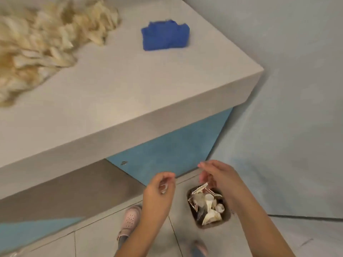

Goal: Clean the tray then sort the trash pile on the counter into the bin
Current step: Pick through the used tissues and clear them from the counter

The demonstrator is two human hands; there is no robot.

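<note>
A pile of pale, crumpled wrappers, the trash pile (37,43), covers the far left of the grey counter (130,93). A small dark bin (227,217) stands on the floor below the counter's corner, filled with white wrappers and scraps. My right hand (217,175) hovers just above the bin, fingers pinched on a thin wrapper scrap (201,188) that hangs over the opening. My left hand (159,190) is to the left of the bin, fingers curled around a small clear piece of trash. No tray is in view.
A folded blue cloth (165,37) lies on the counter near its far right edge. Blue cabinet panels (167,151) run under the counter. My feet in pink shoes (130,219) stand on the tiled floor beside the bin. A pale wall rises on the right.
</note>
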